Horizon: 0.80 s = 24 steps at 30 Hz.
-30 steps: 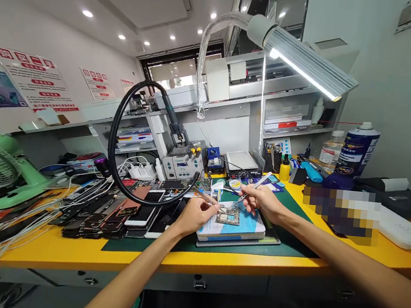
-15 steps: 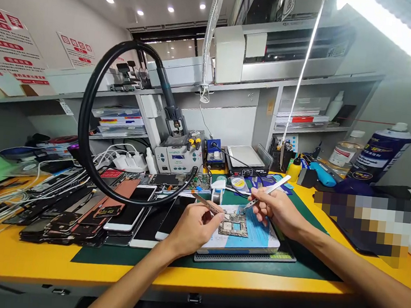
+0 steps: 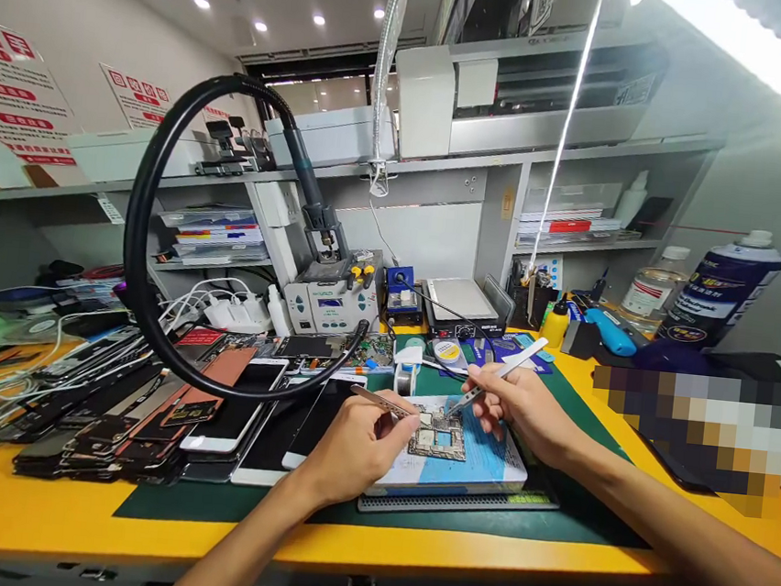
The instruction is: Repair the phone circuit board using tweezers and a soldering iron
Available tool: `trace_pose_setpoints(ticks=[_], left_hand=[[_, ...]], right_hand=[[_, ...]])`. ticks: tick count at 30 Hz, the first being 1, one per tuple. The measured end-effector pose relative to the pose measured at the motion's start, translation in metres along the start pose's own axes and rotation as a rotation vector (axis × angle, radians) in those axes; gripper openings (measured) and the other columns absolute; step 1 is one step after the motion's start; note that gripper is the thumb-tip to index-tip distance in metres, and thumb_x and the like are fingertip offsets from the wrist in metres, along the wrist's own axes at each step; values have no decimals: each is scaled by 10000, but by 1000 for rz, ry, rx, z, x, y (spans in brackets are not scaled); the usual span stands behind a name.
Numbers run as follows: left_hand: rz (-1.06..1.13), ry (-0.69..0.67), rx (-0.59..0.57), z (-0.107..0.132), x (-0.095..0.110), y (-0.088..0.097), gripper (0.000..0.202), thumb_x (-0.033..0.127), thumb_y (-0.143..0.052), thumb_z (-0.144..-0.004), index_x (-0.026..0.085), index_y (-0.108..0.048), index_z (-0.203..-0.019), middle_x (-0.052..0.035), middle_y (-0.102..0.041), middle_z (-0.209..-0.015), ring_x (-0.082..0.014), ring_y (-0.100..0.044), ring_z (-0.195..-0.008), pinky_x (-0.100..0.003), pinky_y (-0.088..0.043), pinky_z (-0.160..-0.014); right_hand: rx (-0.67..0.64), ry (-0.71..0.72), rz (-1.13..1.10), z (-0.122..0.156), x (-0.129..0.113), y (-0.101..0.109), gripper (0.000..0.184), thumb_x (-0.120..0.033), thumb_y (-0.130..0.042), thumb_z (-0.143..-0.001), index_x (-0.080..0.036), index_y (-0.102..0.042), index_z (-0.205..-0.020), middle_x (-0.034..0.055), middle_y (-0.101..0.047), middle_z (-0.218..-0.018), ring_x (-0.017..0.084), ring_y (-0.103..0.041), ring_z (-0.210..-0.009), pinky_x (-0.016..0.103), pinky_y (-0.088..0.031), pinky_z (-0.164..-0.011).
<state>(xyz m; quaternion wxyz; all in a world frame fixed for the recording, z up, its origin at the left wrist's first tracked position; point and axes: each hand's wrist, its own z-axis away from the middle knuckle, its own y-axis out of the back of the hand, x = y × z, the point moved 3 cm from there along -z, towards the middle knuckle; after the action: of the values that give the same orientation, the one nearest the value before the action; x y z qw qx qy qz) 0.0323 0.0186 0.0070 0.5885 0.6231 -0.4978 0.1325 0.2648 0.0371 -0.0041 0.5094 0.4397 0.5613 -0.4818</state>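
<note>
A small phone circuit board [image 3: 440,433] lies on a blue-and-white pad [image 3: 481,463] on the green mat [image 3: 568,522]. My left hand [image 3: 352,446] is closed round a thin copper-coloured tool [image 3: 383,404] whose tip rests at the board's left edge. My right hand [image 3: 524,403] pinches silver tweezers [image 3: 502,373] that point down at the board's upper right corner. Both forearms reach in from the bottom of the view.
Several phones and back covers [image 3: 166,400] are piled at the left on the yellow bench [image 3: 31,507]. A black hose loop [image 3: 137,269] rises from a rework station [image 3: 327,301]. A spray can [image 3: 726,288], bottles and a blue tool [image 3: 607,334] stand at the right.
The view has dropped and moved closer to the bench, so the lamp head has left the frame. Both hands stay at the board with only slight shifts of the tool tips.
</note>
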Motion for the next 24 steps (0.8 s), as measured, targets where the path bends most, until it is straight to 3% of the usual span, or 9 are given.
trace_pose_setpoints(ticks=[7,14,19,24], left_hand=[[17,37,-98,-8,-1,8,246,373,-623,-949,182,-773,-914,-31,-706,-831,-146,-536,-651,-268,-385,-582],[73,83,-148,-14,-8,5,287,406,-604,-953,163,-756,-929,-12,-619,-740,-126,-466,-603,-259,-343,-541],[108,113,-255,-22,-5,10,267,405,-643,-922,159,-745,-928,26,-514,-631,-112,-429,-552,-240,-291,-487],[145,146,-323,-27,-7,15,283,424,-652,-937,155,-736,-962,31,-516,-644,-99,-409,-545,-227,-264,-470]], right_hand=[[8,-19,8,2,0,0,550,-679,-854,-740,-145,-728,-785,21,-636,-547,123,-567,-419,188,-372,-350],[24,-33,1,3,1,0,567,-708,-855,-726,-159,-717,-753,17,-634,-545,119,-568,-408,182,-379,-337],[48,-42,-2,2,4,2,555,-699,-847,-749,-156,-735,-769,11,-619,-537,114,-543,-397,184,-367,-328],[58,-68,-10,4,1,1,533,-663,-847,-777,-139,-752,-765,10,-600,-532,102,-530,-402,172,-356,-343]])
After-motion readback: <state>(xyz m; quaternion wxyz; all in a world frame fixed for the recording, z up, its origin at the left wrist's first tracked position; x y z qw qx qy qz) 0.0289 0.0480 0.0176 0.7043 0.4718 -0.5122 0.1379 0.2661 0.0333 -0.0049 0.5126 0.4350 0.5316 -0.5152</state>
